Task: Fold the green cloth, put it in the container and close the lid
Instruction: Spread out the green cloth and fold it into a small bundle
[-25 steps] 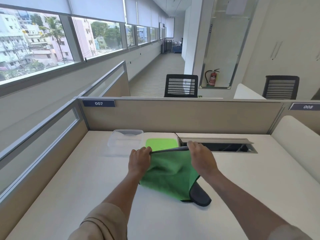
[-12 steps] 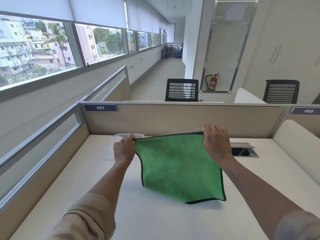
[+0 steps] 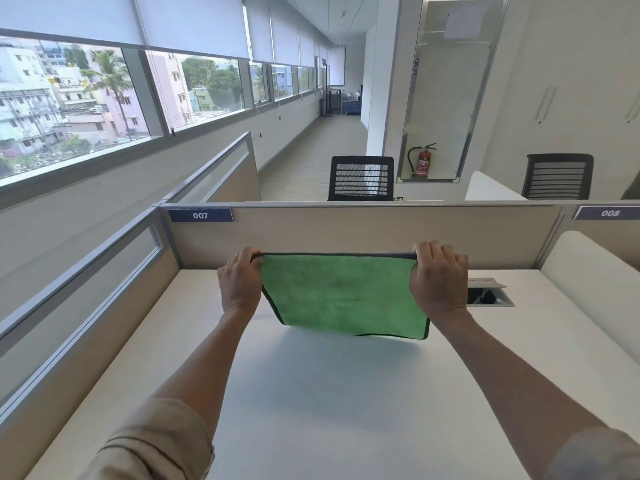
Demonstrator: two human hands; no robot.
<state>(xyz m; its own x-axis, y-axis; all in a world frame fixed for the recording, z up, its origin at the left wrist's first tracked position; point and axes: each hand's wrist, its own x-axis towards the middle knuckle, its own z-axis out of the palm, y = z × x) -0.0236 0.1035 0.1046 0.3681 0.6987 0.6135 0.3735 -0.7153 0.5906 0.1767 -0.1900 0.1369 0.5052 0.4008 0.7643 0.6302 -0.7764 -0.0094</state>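
At frame centre, the left hand [image 3: 239,282] and right hand [image 3: 438,280] each pinch an upper corner of the square green microfibre cloth [image 3: 343,295], stretched taut above the white desk [image 3: 329,393].

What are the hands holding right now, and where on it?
The green cloth, spread out above the desk. The left hand pinches its top left corner and the right hand its top right corner.
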